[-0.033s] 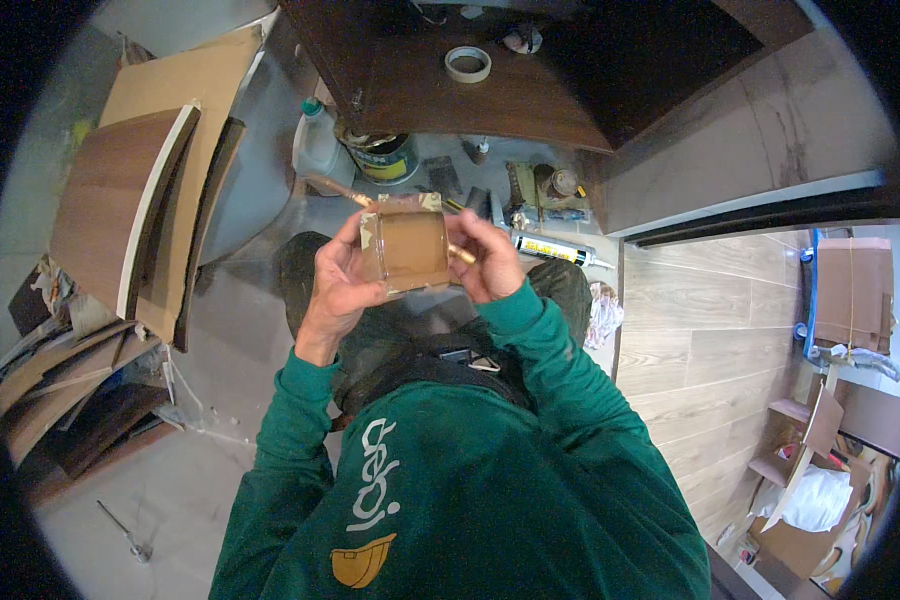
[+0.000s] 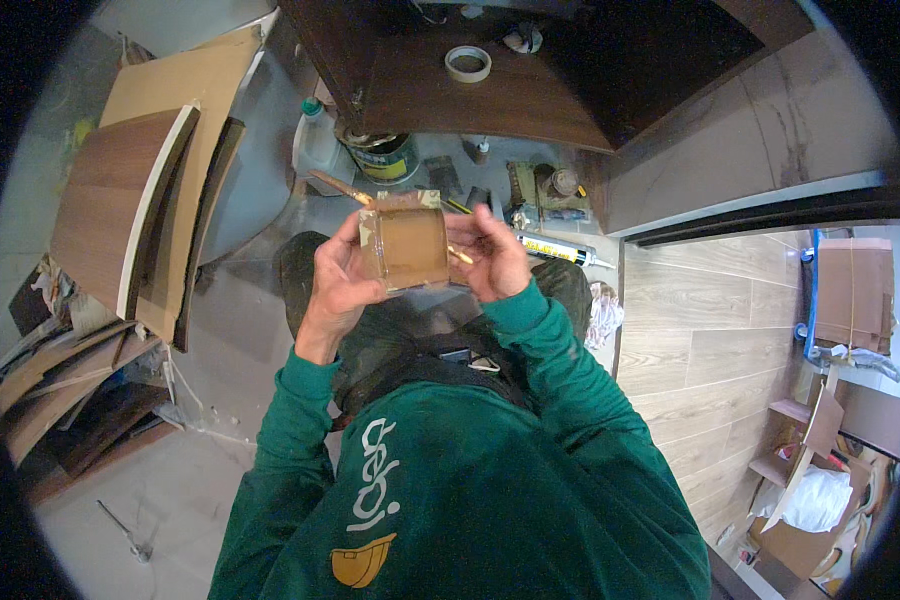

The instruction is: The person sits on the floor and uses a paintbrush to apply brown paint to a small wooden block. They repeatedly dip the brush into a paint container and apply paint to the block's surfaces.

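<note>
My left hand (image 2: 338, 285) is closed around the left side of a small square tan box-like piece (image 2: 410, 245), held up before my chest. It looks shiny, with pale patches at its corners. A thin brown stick (image 2: 338, 186) with a paler end pokes out by its upper left corner, next to my left fingers. My right hand (image 2: 495, 265) is at the right edge of the piece, fingers apart and curved toward it. A short yellowish tip (image 2: 460, 255) shows between that edge and my right fingers; what it belongs to is hidden.
Ahead is a dark wooden cabinet (image 2: 470, 115) with a tape roll (image 2: 468, 64) inside. Before it stand a paint bucket (image 2: 385, 160) and a jug (image 2: 315, 140). A sealant cartridge (image 2: 560, 249) lies right. Boards (image 2: 120, 190) lean left; wood offcuts (image 2: 80, 390) are piled below.
My right fingers have loosened and spread slightly at the right edge of the square piece. The brown stick at upper left has shifted a little. My left hand keeps its hold.
</note>
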`<action>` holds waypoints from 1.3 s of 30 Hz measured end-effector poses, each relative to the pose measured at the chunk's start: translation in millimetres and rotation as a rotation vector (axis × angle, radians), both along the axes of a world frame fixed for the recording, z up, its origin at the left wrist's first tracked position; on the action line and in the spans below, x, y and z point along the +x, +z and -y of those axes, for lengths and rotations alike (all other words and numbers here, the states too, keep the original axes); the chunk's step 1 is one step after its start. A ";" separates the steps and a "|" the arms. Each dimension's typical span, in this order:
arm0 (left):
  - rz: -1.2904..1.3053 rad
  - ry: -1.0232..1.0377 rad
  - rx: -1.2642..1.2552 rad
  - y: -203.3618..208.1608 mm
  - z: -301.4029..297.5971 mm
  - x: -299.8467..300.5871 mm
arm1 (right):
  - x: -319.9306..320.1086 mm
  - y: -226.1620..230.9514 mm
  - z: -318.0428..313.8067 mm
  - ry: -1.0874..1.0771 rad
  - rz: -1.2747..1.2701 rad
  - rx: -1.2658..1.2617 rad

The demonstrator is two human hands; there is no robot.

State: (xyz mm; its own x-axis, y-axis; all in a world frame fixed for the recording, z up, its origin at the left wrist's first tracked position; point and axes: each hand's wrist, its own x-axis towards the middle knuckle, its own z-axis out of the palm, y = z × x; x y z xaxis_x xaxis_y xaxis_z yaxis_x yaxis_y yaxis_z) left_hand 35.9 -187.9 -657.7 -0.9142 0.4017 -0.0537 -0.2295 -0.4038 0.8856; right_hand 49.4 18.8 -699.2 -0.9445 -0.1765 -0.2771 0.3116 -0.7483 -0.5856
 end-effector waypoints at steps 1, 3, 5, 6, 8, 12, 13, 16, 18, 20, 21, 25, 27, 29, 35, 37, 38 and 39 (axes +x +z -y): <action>-0.003 0.006 0.003 -0.8 -2.1 -1.6 | -0.2 -2.2 -13.6 0.026 -0.014 -0.060; 0.013 0.021 0.033 0.4 -4.2 -4.1 | -1.7 -15.3 -36.7 0.029 0.021 0.157; -0.024 0.045 0.006 2.5 -4.3 -8.8 | -5.6 -42.0 -66.3 0.033 0.021 0.329; -0.044 0.056 0.001 4.2 -2.9 -10.4 | -8.9 -62.4 -77.6 0.022 0.125 0.524; -0.070 0.088 -0.057 9.6 4.1 -11.9 | -16.7 -113.9 -98.3 0.096 0.259 0.744; -0.127 0.165 -0.109 21.0 20.3 -9.7 | -20.8 -231.1 -128.9 0.414 0.374 0.969; -0.105 0.177 -0.143 23.7 23.5 -6.6 | -23.1 -257.0 -131.3 0.458 0.398 0.980; -0.046 0.231 -0.206 32.3 32.2 9.1 | -22.4 -309.0 -128.0 0.574 0.376 1.030; -0.041 0.232 -0.202 35.1 35.2 14.5 | -22.1 -322.0 -118.5 0.534 0.620 0.803; -0.053 0.256 -0.225 36.3 37.0 19.8 | -19.4 -323.0 -108.8 0.475 0.866 0.469; -0.048 0.273 -0.262 36.6 37.9 22.1 | -21.7 -321.3 -105.9 0.442 0.873 0.433; -0.048 0.318 -0.249 36.2 43.7 28.8 | -28.2 -318.5 -97.2 0.448 0.916 0.285; -0.074 0.354 -0.238 34.7 47.1 31.8 | -30.1 -321.8 -96.0 0.458 0.931 0.250; -0.073 0.334 -0.249 34.1 50.9 32.7 | -31.8 -325.8 -95.8 0.475 0.950 0.215; -0.102 0.314 -0.261 32.9 52.1 27.9 | -34.3 -330.9 -93.0 0.510 0.989 0.127; -0.093 0.333 -0.248 34.1 50.9 28.1 | -34.9 -332.5 -91.1 0.521 1.002 0.099; -0.087 0.353 -0.265 34.8 50.7 28.0 | -35.2 -333.9 -90.0 0.527 1.010 0.085; -0.081 0.376 -0.283 35.3 50.4 28.3 | -35.0 -335.4 -88.9 0.538 1.020 0.069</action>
State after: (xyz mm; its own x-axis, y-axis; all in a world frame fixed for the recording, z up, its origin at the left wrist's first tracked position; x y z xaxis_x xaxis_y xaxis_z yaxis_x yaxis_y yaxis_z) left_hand 64.2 -238.3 -622.4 -0.9991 0.0225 -0.0356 -0.0392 -0.1857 0.9818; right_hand 14.4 107.7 -1034.6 -0.0838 -0.4428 -0.8927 0.9321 -0.3515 0.0868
